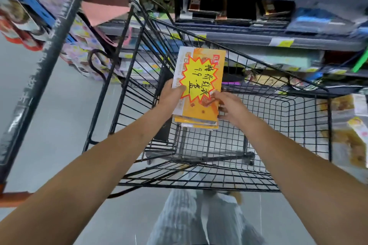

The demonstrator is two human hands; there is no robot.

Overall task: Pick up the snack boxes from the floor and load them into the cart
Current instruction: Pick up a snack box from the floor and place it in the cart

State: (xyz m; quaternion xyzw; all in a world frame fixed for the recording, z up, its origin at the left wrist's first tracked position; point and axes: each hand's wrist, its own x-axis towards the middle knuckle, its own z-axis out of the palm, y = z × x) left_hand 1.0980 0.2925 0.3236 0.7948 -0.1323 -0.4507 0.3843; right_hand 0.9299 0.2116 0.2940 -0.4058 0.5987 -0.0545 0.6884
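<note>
A stack of flat, glossy orange cardboard snack boxes [201, 113], with a jagged yellow paper sticker [196, 79] on top, hangs above the black wire cart's [219, 187] open basket. The left hand [171, 95] grips the stack's left edge, thumb on top. The right hand [229, 105] pinches its right edge. More boxes [350, 139] lie on the floor beyond the cart's right wall.

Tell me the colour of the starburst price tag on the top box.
The starburst tag is yellow with a red edge; head view.
</note>
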